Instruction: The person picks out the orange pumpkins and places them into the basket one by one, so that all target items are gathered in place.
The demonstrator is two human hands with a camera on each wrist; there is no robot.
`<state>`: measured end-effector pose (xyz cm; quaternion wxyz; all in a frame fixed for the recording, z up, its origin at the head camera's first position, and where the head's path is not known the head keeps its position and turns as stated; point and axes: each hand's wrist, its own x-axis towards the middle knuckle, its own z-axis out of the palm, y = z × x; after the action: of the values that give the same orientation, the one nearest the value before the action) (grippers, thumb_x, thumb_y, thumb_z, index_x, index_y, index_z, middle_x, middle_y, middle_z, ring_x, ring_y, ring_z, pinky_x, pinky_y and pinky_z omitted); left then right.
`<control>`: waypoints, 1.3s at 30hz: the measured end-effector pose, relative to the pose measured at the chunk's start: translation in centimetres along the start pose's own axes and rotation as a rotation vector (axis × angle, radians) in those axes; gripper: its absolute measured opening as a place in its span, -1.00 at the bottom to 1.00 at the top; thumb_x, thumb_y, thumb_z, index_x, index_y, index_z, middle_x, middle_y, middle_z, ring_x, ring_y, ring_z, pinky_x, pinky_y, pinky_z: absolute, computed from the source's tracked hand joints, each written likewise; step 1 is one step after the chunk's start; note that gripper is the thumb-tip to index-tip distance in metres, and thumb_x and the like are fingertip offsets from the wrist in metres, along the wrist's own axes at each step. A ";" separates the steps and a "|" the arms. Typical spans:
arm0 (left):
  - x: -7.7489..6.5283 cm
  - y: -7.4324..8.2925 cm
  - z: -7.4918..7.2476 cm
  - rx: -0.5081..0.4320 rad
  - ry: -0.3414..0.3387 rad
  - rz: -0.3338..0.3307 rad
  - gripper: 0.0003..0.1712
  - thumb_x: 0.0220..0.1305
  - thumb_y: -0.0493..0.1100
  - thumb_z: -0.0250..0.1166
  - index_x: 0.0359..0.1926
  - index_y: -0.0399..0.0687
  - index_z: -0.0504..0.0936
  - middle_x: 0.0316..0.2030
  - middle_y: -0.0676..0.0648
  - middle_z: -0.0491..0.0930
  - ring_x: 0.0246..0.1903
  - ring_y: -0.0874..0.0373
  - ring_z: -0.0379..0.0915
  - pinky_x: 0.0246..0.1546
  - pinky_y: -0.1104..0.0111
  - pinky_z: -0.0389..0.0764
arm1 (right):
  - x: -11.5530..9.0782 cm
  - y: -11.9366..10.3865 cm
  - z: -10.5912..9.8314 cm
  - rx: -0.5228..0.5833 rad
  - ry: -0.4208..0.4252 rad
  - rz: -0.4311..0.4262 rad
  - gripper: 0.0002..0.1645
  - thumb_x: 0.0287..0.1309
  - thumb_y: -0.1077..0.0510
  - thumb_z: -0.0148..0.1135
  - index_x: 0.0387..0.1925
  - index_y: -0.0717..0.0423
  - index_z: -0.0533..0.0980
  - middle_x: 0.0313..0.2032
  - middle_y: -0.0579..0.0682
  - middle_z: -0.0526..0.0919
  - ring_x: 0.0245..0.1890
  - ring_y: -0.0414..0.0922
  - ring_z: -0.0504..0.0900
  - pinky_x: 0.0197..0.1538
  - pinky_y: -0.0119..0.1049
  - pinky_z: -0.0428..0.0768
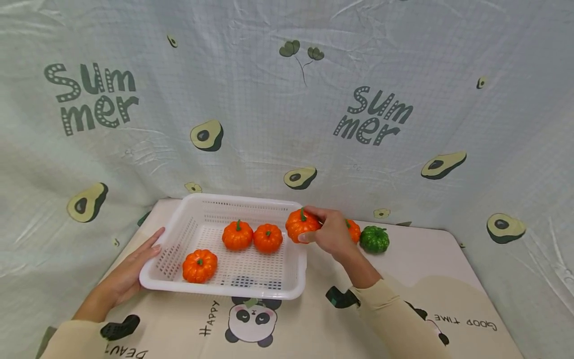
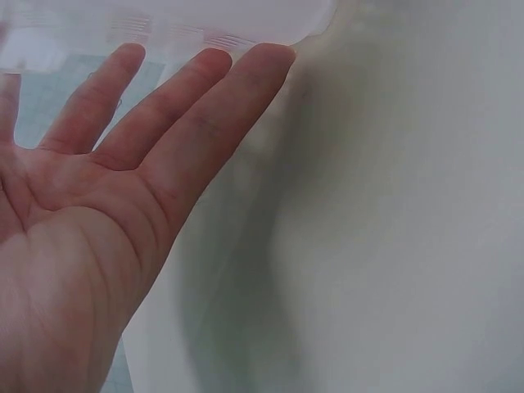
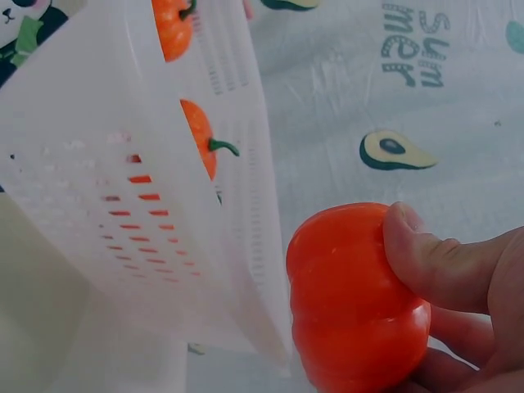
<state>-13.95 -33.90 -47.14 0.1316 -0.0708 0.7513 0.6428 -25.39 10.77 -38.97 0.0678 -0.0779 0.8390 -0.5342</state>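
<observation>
My right hand (image 1: 334, 233) grips an orange toy pumpkin (image 1: 299, 227) with a green stem, up at the right rim of a white plastic basket (image 1: 224, 287). In the right wrist view the thumb lies on one side of this pumpkin (image 3: 352, 295), fingers on the other, beside the basket's slotted wall (image 3: 98, 164). Inside the basket sit three more orange pumpkins, one at front left (image 1: 200, 266) and two side by side, a middle one (image 1: 237, 235) and a right one (image 1: 268, 238). My left hand (image 1: 130, 271) has its straight fingertips at the basket's left rim, palm showing in the left wrist view.
Right of the basket, another orange pumpkin (image 1: 353, 230) is partly hidden behind my right hand, with a green pumpkin (image 1: 374, 239) next to it. The pale table (image 1: 430, 259) carries printed words and a panda. A patterned curtain (image 1: 251, 99) hangs close behind it.
</observation>
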 end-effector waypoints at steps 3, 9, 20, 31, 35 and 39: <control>0.0 -0.1 0.0 0.003 -0.001 -0.001 -0.21 0.63 0.25 -0.08 0.61 0.73 -0.34 0.68 -0.28 -0.37 0.53 -0.61 -0.12 0.11 -0.22 0.66 | -0.2 -0.2 0.2 0.032 -0.022 0.005 -0.14 -0.07 0.42 0.57 0.34 0.05 0.57 0.39 0.05 0.58 0.44 0.11 0.49 0.48 0.04 0.47; 0.0 -0.2 -0.1 -0.001 -0.007 0.008 -0.22 0.63 0.25 -0.08 0.60 0.77 -0.33 0.69 -0.28 -0.37 0.53 -0.61 -0.12 0.12 -0.24 0.64 | -0.3 -0.6 0.8 0.062 -0.057 0.006 -0.15 -0.05 0.44 0.56 0.33 0.01 0.58 0.37 0.05 0.60 0.38 0.11 0.55 0.41 0.02 0.54; 0.2 -0.1 -0.1 0.014 -0.002 0.017 -0.22 0.62 0.26 -0.07 0.60 0.76 -0.33 0.69 -0.27 -0.36 0.53 -0.60 -0.11 0.12 -0.23 0.65 | -0.3 -1.3 2.3 0.075 -0.111 0.012 -0.17 -0.07 0.47 0.55 0.29 0.00 0.62 0.28 0.03 0.66 0.27 0.10 0.61 0.34 0.00 0.61; 0.3 -0.2 -0.2 0.002 -0.005 0.023 -0.20 0.62 0.27 -0.06 0.61 0.73 -0.33 0.69 -0.26 -0.36 0.54 -0.60 -0.11 0.12 -0.23 0.65 | 0.6 -1.5 3.6 0.055 -0.192 0.004 -0.20 -0.11 0.49 0.56 0.25 0.04 0.65 0.23 0.03 0.70 0.23 0.06 0.62 0.34 -0.05 0.62; 0.3 -0.2 -0.3 -0.002 -0.008 0.024 -0.21 0.62 0.26 -0.06 0.61 0.73 -0.33 0.69 -0.26 -0.37 0.54 -0.60 -0.13 0.11 -0.23 0.65 | 0.9 -1.7 4.0 0.043 -0.222 0.006 -0.21 -0.12 0.49 0.56 0.22 0.02 0.66 0.23 0.00 0.70 0.22 0.05 0.63 0.32 -0.06 0.64; 0.2 -0.3 -0.4 -0.004 -0.012 0.024 -0.20 0.62 0.26 -0.06 0.62 0.72 -0.33 0.69 -0.26 -0.38 0.54 -0.61 -0.15 0.11 -0.24 0.65 | 1.2 -1.7 4.5 0.044 -0.255 0.006 -0.22 -0.14 0.50 0.56 0.20 0.03 0.67 0.23 0.01 0.69 0.18 0.04 0.64 0.31 -0.05 0.65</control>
<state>-14.13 -34.35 -47.44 0.1281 -0.0584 0.7500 0.6463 -25.59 5.78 -39.38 0.1771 -0.1410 0.8120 -0.5379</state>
